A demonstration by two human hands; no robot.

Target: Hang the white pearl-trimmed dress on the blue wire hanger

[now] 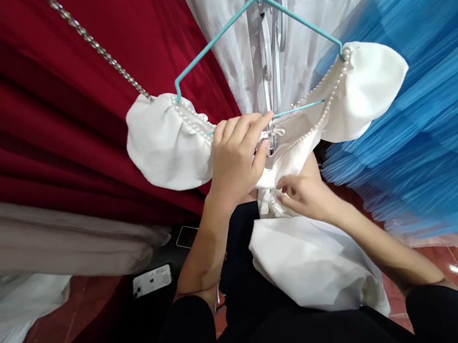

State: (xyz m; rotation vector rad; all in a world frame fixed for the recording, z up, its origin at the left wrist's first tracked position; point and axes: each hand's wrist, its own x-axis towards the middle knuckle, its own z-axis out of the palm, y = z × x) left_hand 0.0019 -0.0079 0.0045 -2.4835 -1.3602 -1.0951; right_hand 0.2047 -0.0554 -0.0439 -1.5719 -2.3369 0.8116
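Note:
A white dress [306, 152] with puffed sleeves and a pearl-trimmed neckline hangs from a thin teal hanger [219, 38]. My left hand [237, 156] is closed over the neckline at the middle, with its fingers wrapped across the trim and the lower hanger bar. Close by its fingertips is a small pale bow [276, 130]. Lower down, my right hand [303, 195] has its fingers curled on the fabric below the neckline, beside a gathered or laced strip [272, 205]. The fingertips are partly hidden. The dress's white skirt [309, 257] drapes over my lap.
Dark red cloth [123, 27] hangs on the left, blue tulle [425, 87] on the right. Behind the hanger are a metal rack [256, 31] and white fabric [221, 25]. A white phone [152, 281] lies on a black surface at lower left. A beaded chain [98, 46] reaches the left sleeve.

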